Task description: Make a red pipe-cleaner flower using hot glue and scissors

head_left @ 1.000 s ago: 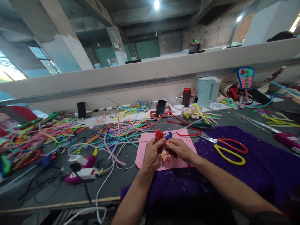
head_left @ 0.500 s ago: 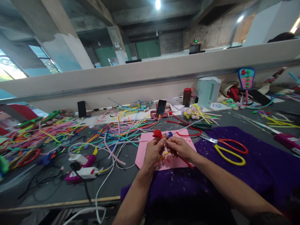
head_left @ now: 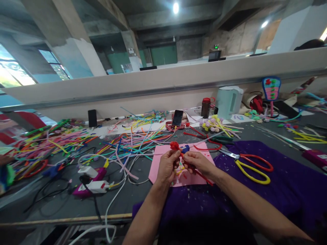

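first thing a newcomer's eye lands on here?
Probably the two hands at centre, the left hand and right hand, pinching a red pipe-cleaner flower over a pink sheet. Next, the sprawl of coloured pipe cleaners across the left of the dark table. Then the red-and-yellow scissors lying on the purple cloth at right.
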`<state>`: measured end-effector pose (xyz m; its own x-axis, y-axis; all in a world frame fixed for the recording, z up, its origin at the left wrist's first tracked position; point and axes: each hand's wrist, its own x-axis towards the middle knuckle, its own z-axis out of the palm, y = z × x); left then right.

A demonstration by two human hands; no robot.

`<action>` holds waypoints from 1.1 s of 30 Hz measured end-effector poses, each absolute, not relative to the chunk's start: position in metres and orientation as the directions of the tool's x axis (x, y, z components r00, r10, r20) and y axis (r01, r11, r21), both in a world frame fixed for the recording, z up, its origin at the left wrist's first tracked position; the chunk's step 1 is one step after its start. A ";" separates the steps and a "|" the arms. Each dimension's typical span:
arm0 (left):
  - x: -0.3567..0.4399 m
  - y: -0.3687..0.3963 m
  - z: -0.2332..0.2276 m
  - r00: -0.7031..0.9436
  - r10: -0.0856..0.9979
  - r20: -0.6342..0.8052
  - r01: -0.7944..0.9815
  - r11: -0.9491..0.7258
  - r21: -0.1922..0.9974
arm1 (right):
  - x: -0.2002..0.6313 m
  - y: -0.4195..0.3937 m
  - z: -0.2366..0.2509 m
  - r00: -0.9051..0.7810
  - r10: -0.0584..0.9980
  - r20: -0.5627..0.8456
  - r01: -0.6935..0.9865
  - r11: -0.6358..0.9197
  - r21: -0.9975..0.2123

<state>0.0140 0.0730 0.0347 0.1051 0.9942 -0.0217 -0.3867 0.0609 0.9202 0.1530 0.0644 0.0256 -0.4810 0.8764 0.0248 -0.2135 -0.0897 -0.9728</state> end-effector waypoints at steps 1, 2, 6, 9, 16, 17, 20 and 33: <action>0.014 0.073 0.035 0.101 0.995 -0.026 -0.393 0.064 0.917 | 0.153 0.064 0.025 -0.476 0.879 0.027 -0.198 -0.077 -0.977; 0.014 0.073 0.035 0.097 0.995 -0.029 -0.397 0.066 0.915 | 0.152 0.064 0.025 -0.470 0.882 0.030 -0.180 -0.063 -0.982; 0.014 0.073 0.036 0.101 0.994 -0.036 -0.385 0.073 0.920 | 0.150 0.064 0.024 -0.460 0.885 0.078 -0.139 0.015 -0.990; 0.014 0.073 0.036 0.135 0.990 -0.052 -0.360 0.098 0.928 | 0.148 0.065 0.022 -0.453 0.882 0.127 -0.156 0.061 -0.986; 0.013 0.075 0.033 0.161 0.985 -0.062 -0.329 0.113 0.937 | 0.151 0.066 0.020 -0.442 0.895 0.065 -0.149 -0.002 -0.989; 0.013 0.075 0.033 0.148 0.987 -0.060 -0.323 0.105 0.941 | 0.152 0.066 0.020 -0.450 0.891 0.063 -0.144 -0.003 -0.990; 0.013 0.076 0.031 0.132 0.991 -0.031 -0.307 0.071 0.949 | 0.152 0.066 0.021 -0.476 0.876 0.085 -0.141 0.020 -0.990; 0.013 0.077 0.029 0.124 0.992 -0.009 -0.282 0.044 0.958 | 0.150 0.065 0.021 -0.499 0.864 0.073 -0.159 -0.009 -0.987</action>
<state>0.0130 0.0769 0.0291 0.1237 0.9923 -0.0091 -0.2822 0.0439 0.9583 0.1504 0.0647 0.0214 -0.4990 0.8636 0.0727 -0.1588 -0.0087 -0.9873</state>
